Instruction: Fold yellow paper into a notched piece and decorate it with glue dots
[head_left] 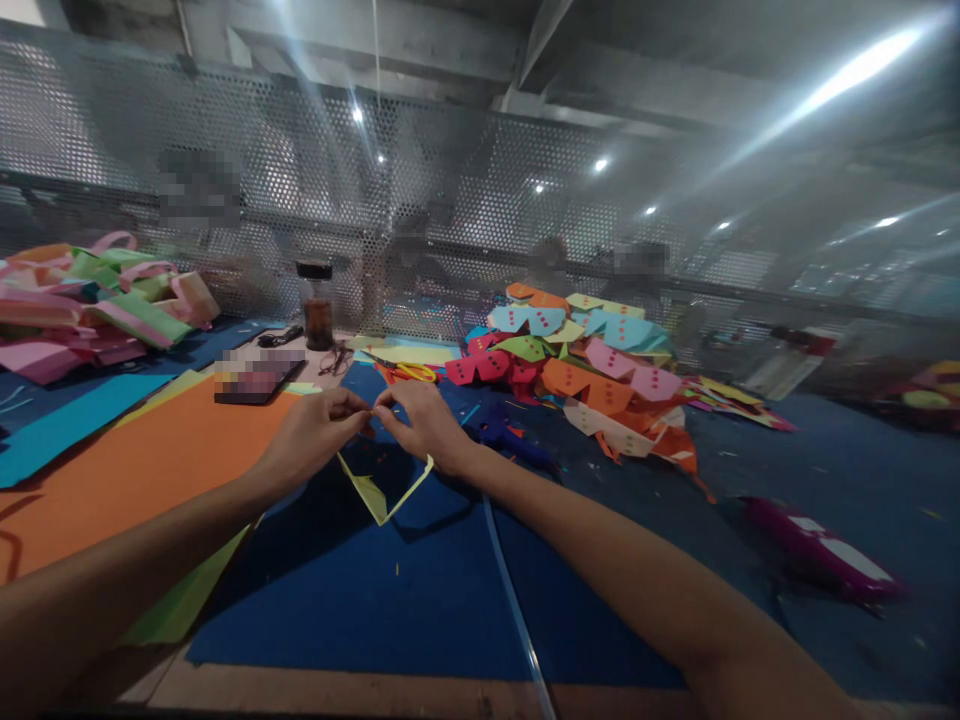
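Observation:
A narrow strip of yellow paper (373, 497) hangs in a V below my two hands, its ends running up behind them. My left hand (319, 425) has its thumb and forefinger pinched together near one end. Beside it, my right hand (424, 420) is pinched too, its fingertips almost meeting those of the left. A small orange-brown bit shows at the fingertips, too small to name. Just right of my right hand lies a dark blue glue gun (514, 435). Yellow-handled scissors (416, 371) rest beyond my hands.
Orange paper sheets (187, 450) lie on the left with a phone (259, 378) on them. A dark-lidded jar (318, 310) stands behind. Folded coloured paper pieces are heaped right (592, 375) and far left (97, 305). A blurred purple object (821, 550) lies right. A mesh screen (300, 190) rises behind.

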